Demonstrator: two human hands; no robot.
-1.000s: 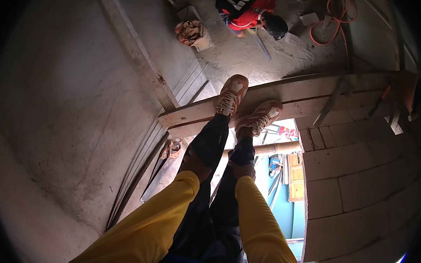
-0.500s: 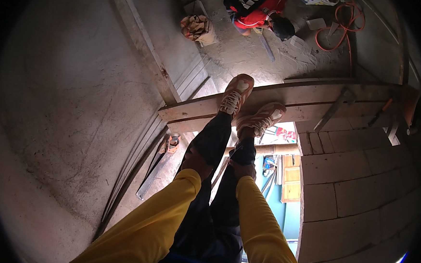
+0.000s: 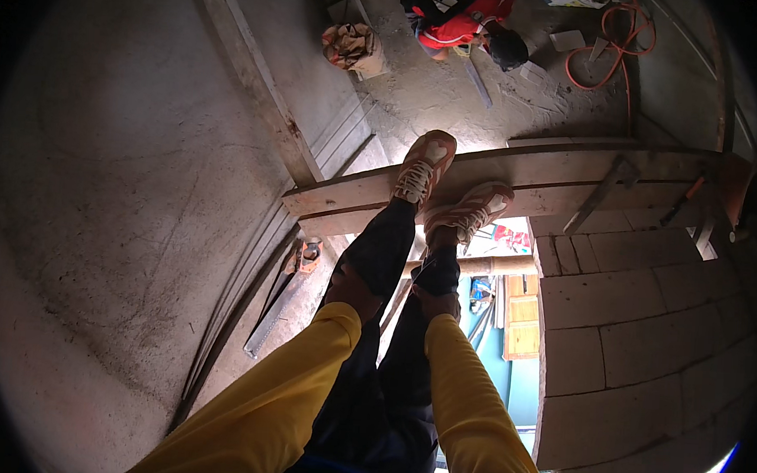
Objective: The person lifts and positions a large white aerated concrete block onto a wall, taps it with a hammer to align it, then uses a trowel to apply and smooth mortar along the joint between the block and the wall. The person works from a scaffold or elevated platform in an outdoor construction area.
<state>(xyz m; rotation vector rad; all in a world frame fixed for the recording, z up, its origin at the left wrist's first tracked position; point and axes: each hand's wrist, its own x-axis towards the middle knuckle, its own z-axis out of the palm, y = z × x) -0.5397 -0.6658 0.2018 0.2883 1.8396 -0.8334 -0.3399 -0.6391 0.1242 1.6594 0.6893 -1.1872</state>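
Observation:
My left hand [image 3: 354,294] is closed round the left leg of my dark trousers [image 3: 381,254], near the shin. On the other leg, my right hand [image 3: 435,304] grips the trouser cloth, which is bunched above the bare ankle. Most fingers of both hands are hidden behind the cloth. My pink and white shoes [image 3: 424,165] rest on two long wooden planks [image 3: 337,201]. Left of my legs, below the planks, lies a handsaw [image 3: 274,321] with an orange handle.
A dark metal tool [image 3: 602,194] and an orange-handled tool [image 3: 683,203] lie on the planks. A block wall [image 3: 632,339] rises at right, beside a gap below me. On the floor are a crouching person [image 3: 457,20], a paper sack [image 3: 353,48] and an orange hose [image 3: 620,47].
My hands and feet keep their places on the trousers and planks. The view has shifted very slightly; the person below has moved a little.

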